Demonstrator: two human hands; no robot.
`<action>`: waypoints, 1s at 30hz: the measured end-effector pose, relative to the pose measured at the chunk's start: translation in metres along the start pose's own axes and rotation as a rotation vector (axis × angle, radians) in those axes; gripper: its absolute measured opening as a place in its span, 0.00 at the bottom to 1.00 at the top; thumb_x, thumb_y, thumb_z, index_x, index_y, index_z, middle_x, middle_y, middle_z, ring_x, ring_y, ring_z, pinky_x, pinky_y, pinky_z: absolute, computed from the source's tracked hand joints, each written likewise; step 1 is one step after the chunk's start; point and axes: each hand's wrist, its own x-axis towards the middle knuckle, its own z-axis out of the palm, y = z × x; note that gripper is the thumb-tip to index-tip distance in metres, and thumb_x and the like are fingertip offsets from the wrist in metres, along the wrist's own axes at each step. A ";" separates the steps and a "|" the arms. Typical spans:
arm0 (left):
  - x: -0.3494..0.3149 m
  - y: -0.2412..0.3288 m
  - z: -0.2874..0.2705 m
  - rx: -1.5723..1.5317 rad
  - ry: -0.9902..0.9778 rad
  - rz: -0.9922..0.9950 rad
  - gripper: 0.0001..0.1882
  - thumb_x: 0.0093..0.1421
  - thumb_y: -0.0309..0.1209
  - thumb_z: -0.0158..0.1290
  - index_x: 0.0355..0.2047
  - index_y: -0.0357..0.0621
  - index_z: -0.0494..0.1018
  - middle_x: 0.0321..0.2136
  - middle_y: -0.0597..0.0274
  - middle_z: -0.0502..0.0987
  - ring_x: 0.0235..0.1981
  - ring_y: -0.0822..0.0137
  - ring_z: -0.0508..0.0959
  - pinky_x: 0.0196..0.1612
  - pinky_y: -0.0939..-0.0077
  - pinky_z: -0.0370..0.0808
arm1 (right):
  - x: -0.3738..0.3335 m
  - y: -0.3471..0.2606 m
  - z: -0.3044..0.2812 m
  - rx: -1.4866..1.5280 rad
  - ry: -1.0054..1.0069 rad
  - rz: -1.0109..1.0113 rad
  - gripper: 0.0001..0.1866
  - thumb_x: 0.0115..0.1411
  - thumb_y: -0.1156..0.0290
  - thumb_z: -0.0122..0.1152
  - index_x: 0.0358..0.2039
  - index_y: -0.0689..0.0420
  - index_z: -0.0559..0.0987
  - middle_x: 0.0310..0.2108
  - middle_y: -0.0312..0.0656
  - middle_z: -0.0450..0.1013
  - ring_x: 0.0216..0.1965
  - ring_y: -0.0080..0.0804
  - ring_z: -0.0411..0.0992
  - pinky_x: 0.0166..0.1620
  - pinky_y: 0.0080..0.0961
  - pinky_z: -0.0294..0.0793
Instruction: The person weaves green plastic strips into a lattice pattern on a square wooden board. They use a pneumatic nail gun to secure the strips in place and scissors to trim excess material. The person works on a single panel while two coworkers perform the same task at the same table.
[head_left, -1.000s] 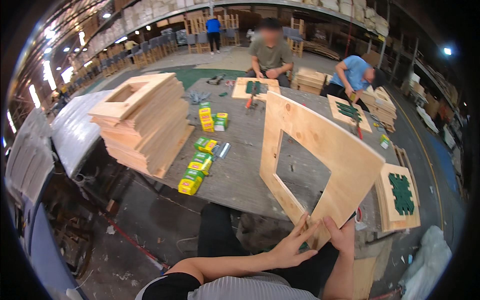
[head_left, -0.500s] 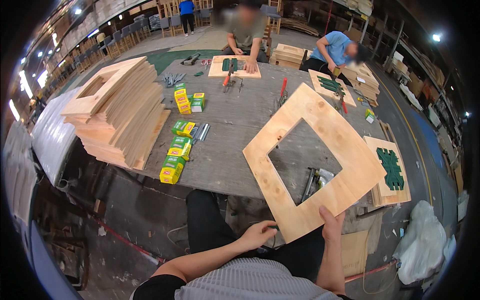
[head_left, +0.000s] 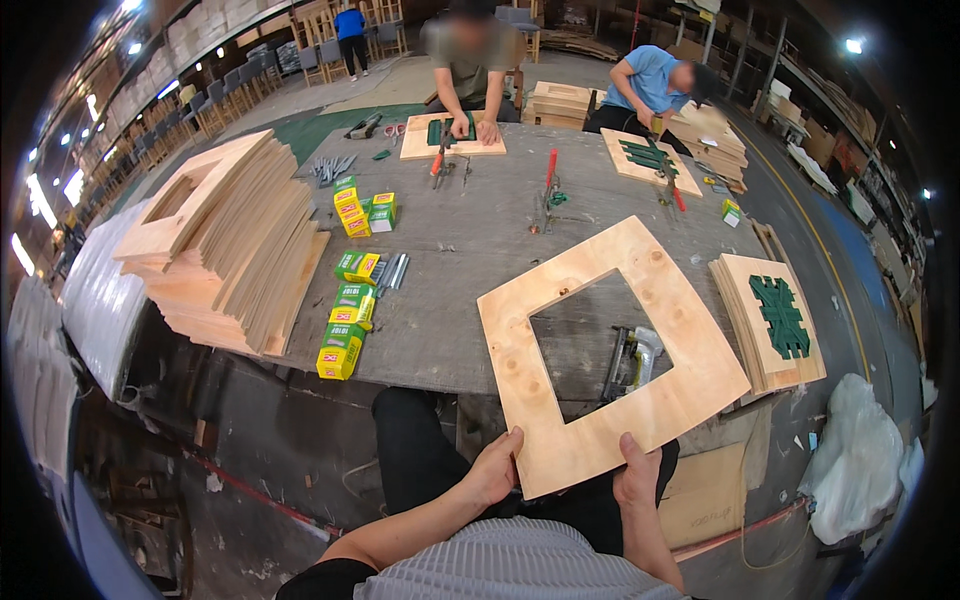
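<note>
A light plywood frame with a large square opening is held up before me, tilted over the near edge of the table. My left hand grips its lower left edge, and my right hand grips the lower edge, thumb on the near face. The fingers behind the wood are hidden. Through the opening shows a nail gun of silver and black metal lying on the table. To the right, green webbing lies woven on a stack of plywood frames.
A tall leaning stack of plywood frames stands on the table's left. Yellow-green staple boxes and loose staple strips sit beside it. Two co-workers work at the far side with frames. A red-handled tool stands mid-table.
The plywood frame has turned and come lower and nearer. My left hand has moved from beside its corner onto its left edge. The far co-worker's hand has moved to the green webbing.
</note>
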 end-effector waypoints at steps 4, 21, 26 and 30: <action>-0.001 0.001 0.005 0.009 0.028 -0.001 0.23 0.77 0.46 0.44 0.63 0.45 0.66 0.58 0.58 0.76 0.57 0.56 0.78 0.58 0.50 0.76 | -0.001 0.001 -0.001 0.046 0.035 0.005 0.29 0.60 0.76 0.67 0.61 0.63 0.70 0.55 0.44 0.76 0.56 0.37 0.75 0.62 0.37 0.72; -0.001 0.120 0.065 0.438 -0.302 0.207 0.33 0.76 0.50 0.43 0.73 0.44 0.57 0.63 0.49 0.72 0.58 0.52 0.78 0.58 0.57 0.77 | 0.041 -0.083 0.074 -0.720 -0.180 -0.852 0.21 0.53 0.80 0.70 0.49 0.64 0.80 0.45 0.48 0.80 0.37 0.37 0.77 0.44 0.29 0.76; -0.066 0.187 0.056 -0.114 -0.320 0.506 0.47 0.69 0.67 0.39 0.70 0.36 0.61 0.64 0.43 0.71 0.64 0.45 0.72 0.67 0.44 0.67 | 0.040 -0.058 0.111 -1.154 -0.720 -1.088 0.36 0.39 0.73 0.68 0.55 0.59 0.78 0.52 0.41 0.77 0.40 0.40 0.73 0.44 0.35 0.75; -0.085 0.190 -0.033 0.039 -0.104 0.424 0.43 0.71 0.60 0.44 0.66 0.30 0.63 0.59 0.42 0.75 0.57 0.51 0.79 0.62 0.55 0.74 | 0.021 -0.011 0.116 -1.240 -0.949 -1.032 0.30 0.45 0.73 0.67 0.53 0.57 0.78 0.51 0.37 0.75 0.42 0.36 0.72 0.45 0.35 0.74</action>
